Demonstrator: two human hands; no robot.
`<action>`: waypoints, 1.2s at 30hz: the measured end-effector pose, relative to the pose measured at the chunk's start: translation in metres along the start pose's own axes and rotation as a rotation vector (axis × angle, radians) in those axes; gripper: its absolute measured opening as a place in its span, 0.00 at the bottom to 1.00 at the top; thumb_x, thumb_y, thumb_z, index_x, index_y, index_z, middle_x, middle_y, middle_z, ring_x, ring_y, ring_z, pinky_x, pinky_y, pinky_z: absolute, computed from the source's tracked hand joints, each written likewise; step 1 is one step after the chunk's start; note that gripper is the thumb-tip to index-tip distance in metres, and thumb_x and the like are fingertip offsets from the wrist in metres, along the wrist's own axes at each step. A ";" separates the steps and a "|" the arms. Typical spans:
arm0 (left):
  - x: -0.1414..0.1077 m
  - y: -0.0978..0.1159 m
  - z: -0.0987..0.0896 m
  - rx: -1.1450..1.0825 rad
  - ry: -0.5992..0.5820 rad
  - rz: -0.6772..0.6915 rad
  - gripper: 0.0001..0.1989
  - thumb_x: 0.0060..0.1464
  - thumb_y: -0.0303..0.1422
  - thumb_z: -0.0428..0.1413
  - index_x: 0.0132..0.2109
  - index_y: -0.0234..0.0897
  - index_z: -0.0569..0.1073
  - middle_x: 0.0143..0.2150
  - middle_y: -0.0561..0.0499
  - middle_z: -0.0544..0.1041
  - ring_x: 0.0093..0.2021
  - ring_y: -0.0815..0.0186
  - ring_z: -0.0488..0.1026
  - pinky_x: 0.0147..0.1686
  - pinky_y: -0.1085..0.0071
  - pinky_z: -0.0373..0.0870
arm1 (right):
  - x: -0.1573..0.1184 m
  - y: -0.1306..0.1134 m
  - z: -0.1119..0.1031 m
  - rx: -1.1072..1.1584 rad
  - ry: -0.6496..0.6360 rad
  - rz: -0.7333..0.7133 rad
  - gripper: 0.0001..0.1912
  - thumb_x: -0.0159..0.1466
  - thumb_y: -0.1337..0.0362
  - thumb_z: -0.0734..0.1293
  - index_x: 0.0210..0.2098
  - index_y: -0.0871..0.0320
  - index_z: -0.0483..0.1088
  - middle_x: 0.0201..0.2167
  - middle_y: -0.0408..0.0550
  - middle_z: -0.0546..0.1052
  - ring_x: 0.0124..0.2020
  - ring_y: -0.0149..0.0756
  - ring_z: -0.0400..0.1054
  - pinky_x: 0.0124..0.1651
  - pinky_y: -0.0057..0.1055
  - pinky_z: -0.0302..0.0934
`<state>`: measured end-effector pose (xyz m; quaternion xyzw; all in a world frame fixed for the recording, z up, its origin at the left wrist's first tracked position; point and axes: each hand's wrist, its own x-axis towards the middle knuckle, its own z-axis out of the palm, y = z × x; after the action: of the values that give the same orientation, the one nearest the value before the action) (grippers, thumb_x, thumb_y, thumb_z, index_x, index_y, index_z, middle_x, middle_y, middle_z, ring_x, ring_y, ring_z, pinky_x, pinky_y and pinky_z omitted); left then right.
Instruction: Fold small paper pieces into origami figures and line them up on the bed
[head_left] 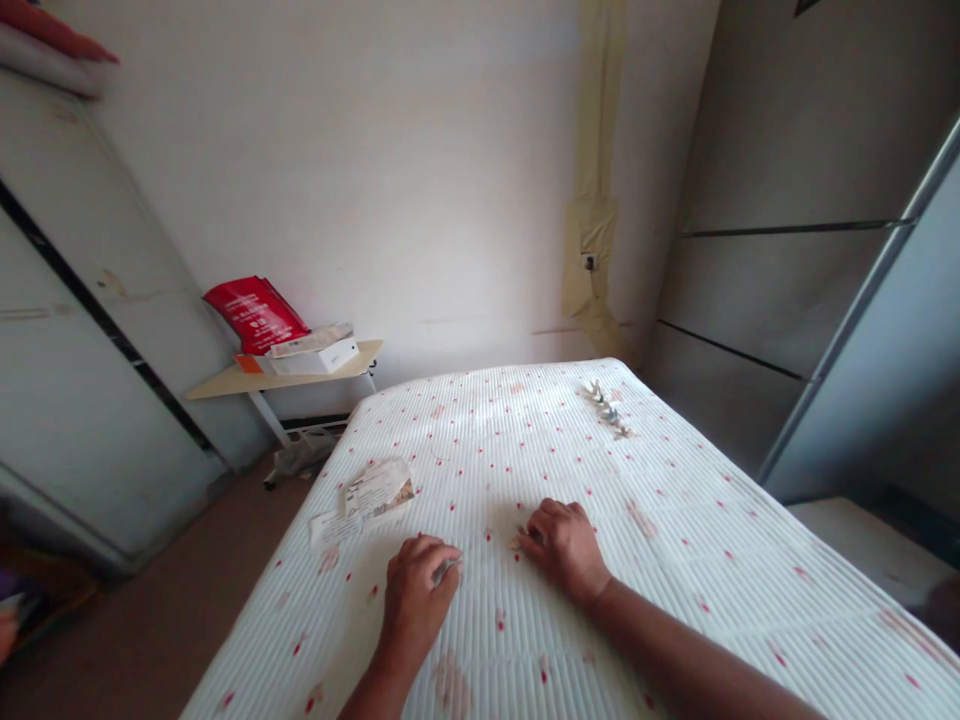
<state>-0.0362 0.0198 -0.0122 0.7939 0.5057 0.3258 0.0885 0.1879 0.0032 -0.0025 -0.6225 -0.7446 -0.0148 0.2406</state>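
Note:
My left hand (420, 592) rests low on the quilted white bed cover (487, 610). Its fingers are curled, with thumb and forefinger closed around something small and greyish, too small to name. To the right, my right hand (564, 545) lies on the cover with bent fingers. At its fingertips shows a small pale-brown bit that I cannot make out. Beyond my left hand are creased pieces of newspaper (379, 490), lying flat. Farther off, near the right far corner, several small folded paper shapes (609, 410) sit in a row.
Behind the bed's left far corner stands a small side table (225, 383) with a red plastic bag (259, 312) and a white box (319, 358). A grey cabinet (750, 290) borders the right side. Pale doors (97, 290) are on the left, and a wall socket (589, 262) is ahead.

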 end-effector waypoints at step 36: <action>0.000 -0.017 0.008 0.090 0.006 0.086 0.07 0.47 0.34 0.53 0.29 0.43 0.76 0.31 0.52 0.76 0.35 0.63 0.72 0.36 0.68 0.70 | 0.035 0.183 -0.052 -0.268 0.142 0.620 0.17 0.60 0.55 0.57 0.30 0.58 0.73 0.34 0.50 0.75 0.32 0.35 0.68 0.30 0.29 0.49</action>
<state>-0.0435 0.0295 -0.0266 0.8170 0.4857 0.3087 0.0370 0.3725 0.0594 0.0062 -0.8427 -0.4927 -0.0821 0.2009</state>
